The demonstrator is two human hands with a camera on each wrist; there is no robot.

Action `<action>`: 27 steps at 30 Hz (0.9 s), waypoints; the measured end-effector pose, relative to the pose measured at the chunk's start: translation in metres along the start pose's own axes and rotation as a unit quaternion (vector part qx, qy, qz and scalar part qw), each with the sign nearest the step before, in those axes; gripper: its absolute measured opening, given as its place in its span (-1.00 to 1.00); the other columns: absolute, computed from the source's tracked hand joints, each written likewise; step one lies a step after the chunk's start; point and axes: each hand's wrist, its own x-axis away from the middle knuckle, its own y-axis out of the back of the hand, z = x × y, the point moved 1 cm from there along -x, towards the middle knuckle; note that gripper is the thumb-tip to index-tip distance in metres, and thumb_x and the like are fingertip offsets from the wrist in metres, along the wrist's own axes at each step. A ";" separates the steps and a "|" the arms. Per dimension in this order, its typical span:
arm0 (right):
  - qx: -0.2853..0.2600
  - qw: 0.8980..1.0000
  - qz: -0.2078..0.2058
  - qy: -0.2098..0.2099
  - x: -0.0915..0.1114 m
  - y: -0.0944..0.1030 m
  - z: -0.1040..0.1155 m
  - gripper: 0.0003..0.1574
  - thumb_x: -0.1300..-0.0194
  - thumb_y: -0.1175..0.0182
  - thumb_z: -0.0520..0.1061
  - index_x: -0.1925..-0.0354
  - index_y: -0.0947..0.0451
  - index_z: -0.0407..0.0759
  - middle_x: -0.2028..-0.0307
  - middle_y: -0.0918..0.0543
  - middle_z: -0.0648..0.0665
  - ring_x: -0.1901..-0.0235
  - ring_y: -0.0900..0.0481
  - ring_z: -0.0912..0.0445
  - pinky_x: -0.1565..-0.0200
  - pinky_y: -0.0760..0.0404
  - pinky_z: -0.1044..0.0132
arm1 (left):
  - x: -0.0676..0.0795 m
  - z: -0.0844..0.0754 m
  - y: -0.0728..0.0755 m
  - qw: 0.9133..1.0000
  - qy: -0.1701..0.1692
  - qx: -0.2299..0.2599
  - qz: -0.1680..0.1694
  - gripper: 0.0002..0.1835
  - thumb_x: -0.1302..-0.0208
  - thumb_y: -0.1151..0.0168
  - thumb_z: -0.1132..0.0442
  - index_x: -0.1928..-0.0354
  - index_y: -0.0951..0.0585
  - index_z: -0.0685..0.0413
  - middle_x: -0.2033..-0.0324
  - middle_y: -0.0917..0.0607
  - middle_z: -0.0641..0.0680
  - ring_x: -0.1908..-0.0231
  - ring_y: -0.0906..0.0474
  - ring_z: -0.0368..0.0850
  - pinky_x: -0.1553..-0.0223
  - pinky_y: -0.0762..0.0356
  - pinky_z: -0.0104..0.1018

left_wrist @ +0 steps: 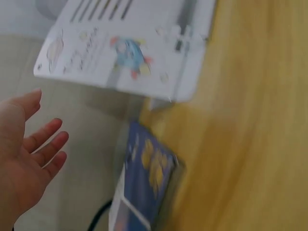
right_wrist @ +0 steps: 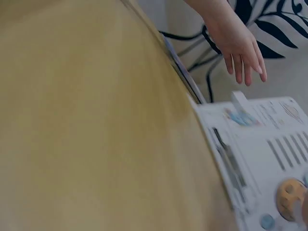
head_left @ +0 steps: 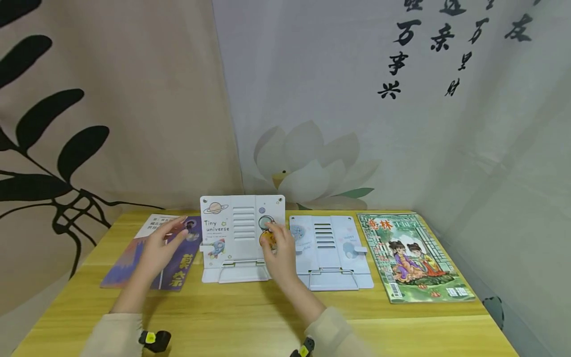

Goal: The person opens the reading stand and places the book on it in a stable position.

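Note:
In the head view a white book stand printed "Tiny universe" leans upright at the middle of the table. My left hand is apart from its left side, over a purple book, fingers spread and holding nothing. In front of the stand's right side is my right hand, thumb and forefinger apart near the orange planet picture; whether it touches the panel I cannot tell. The left wrist view shows the left hand beside the stand. Only a fingertip of the right hand enters the right wrist view.
A second white book stand stands close on the right, lower and tilted back. Farther right lies a green illustrated magazine. The wooden table meets a printed curtain behind.

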 end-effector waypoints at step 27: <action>-0.236 0.930 0.086 -0.269 0.079 -0.095 0.067 -0.72 -0.13 -0.30 -0.34 0.12 -0.63 -0.28 0.40 -0.65 -0.03 0.64 -0.28 0.37 0.60 -0.25 0.55 | 0.042 0.084 0.086 0.990 0.094 -0.098 0.046 -0.41 -0.45 -0.05 0.07 -0.29 -0.31 0.43 -0.11 -0.39 0.54 -0.05 -0.28 0.45 0.15 -0.32 0.31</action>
